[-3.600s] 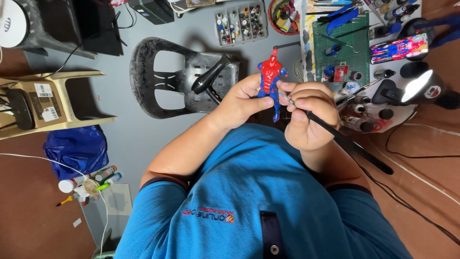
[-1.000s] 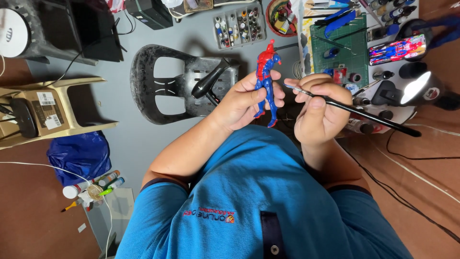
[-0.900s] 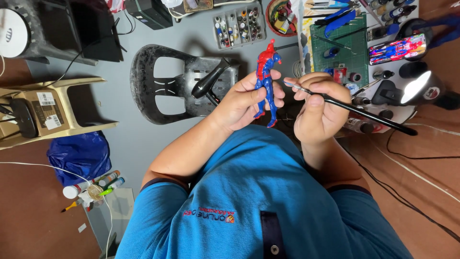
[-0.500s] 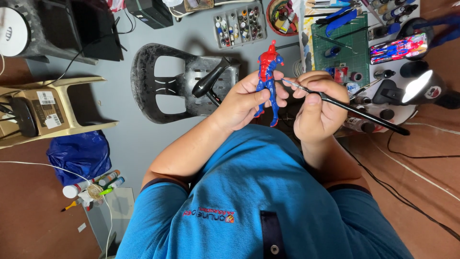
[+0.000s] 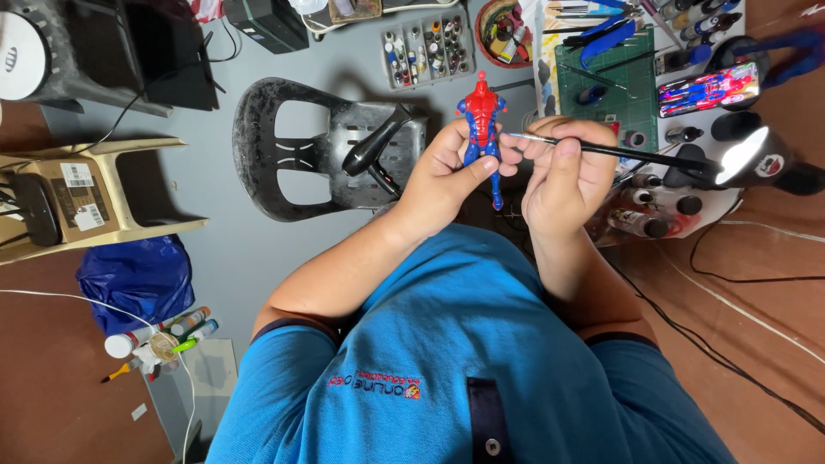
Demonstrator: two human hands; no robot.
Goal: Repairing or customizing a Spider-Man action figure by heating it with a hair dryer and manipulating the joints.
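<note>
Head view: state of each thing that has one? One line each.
left hand: gripping the red and blue figure
red and blue figure: held upright, off the table
right hand: pinching the paintbrush
paintbrush: tip at the figure's side
desk lamp: lit
black chair: empty

The grey floor (image 5: 344, 51) carries a black plastic chair (image 5: 326, 146), a tan chair (image 5: 94, 193) and a blue bag (image 5: 137, 279). A green cutting mat (image 5: 614, 82) lies on the white counter (image 5: 730, 90) beside paint bottles (image 5: 653, 202).
</note>
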